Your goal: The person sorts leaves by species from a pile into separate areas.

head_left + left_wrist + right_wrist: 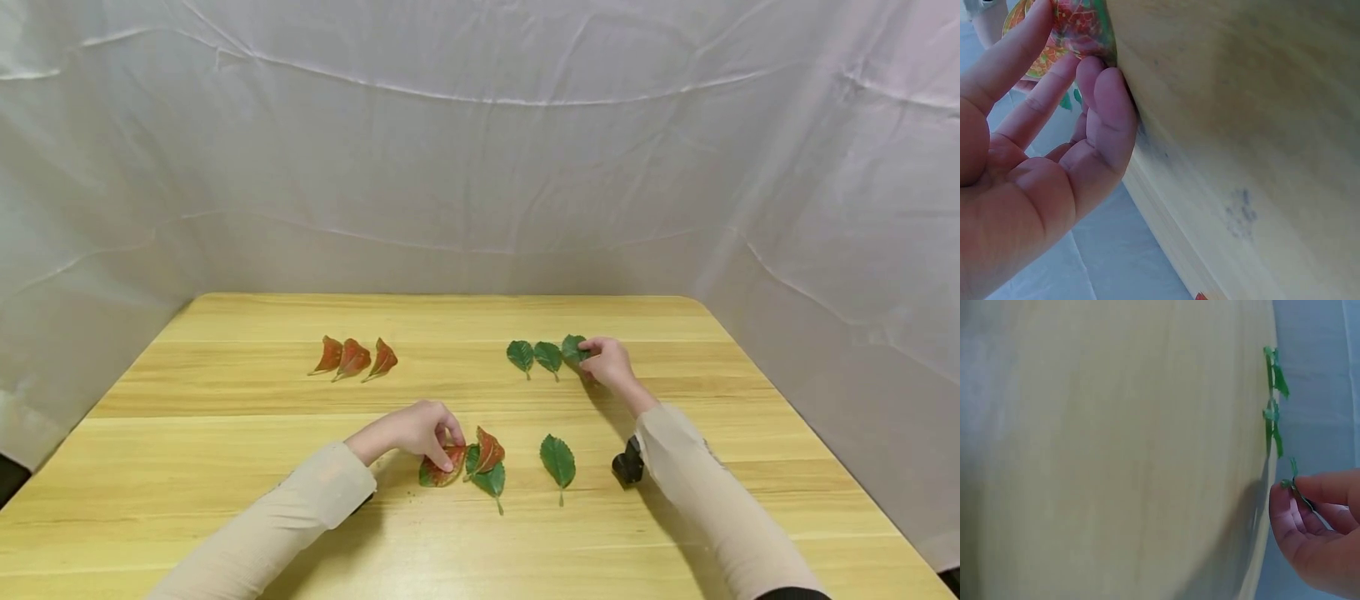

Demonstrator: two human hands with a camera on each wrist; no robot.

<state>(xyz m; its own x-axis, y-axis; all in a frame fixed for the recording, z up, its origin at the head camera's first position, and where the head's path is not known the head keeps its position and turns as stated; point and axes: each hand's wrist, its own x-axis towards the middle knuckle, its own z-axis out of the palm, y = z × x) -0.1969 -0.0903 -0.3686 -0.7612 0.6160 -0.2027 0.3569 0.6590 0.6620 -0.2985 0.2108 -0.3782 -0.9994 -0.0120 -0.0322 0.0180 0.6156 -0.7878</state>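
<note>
My left hand pinches a mottled red and green leaf between thumb and fingers, close over the front middle of the table. In the left wrist view, that leaf shows red with pale veins and a green edge. Right beside it, a small red leaf overlaps a green leaf. Farther back, my right hand pinches a green leaf by its edge, at the right end of a row with two more green leaves. Thumb and fingertips meet on it in the right wrist view.
Three red leaves lie in a row at the back left of the wooden table. A single green leaf lies front right of centre. By the right sleeve is a black object. Pale sheeting hangs behind and around the table.
</note>
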